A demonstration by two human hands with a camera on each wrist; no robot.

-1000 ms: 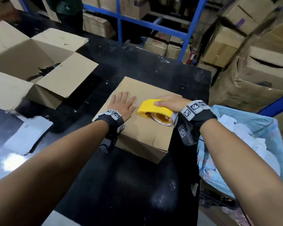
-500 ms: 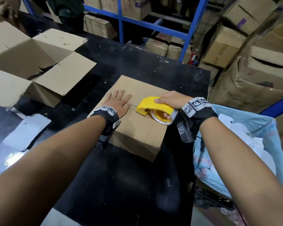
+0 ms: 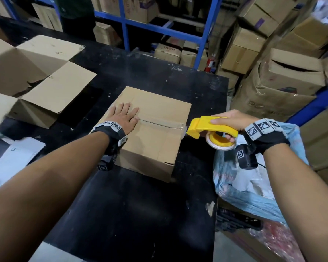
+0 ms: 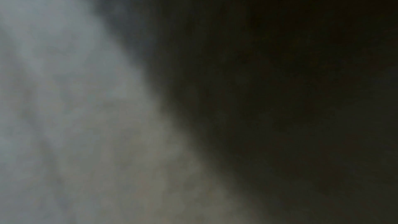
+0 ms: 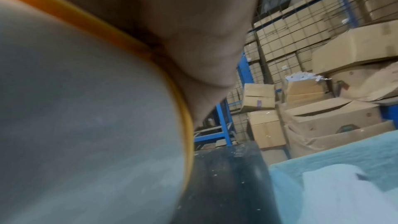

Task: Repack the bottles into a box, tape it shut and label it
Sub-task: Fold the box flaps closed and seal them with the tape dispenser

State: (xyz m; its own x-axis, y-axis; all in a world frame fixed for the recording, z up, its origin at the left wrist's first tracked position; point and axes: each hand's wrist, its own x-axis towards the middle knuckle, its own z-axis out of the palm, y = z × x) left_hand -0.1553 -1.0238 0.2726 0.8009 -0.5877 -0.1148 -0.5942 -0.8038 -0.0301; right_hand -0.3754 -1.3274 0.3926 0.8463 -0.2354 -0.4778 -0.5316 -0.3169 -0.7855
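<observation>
- Gripping the yellow tape dispenser (image 3: 212, 127) in my right hand (image 3: 233, 120), fingers curling around its handle, nose just off the box's right edge.
- Pressing my left hand (image 3: 124, 118) flat, fingers straight, on the closed cardboard box (image 3: 159, 137) on the black table (image 3: 131, 205).
- Taping the seam (image 3: 161, 124); I'm judging the next move is tearing the strip free and smoothing it.

- The head view looks down from above at the black table (image 3: 140, 214).
- The left wrist view is dark and blurry.
- The right wrist view looks low across the table, very close up.

A black worktable (image 3: 133, 214) stands before blue metal shelving (image 3: 208, 33) and tall stacks of brown cardboard cartons (image 3: 284, 76) in a dim warehouse.
</observation>
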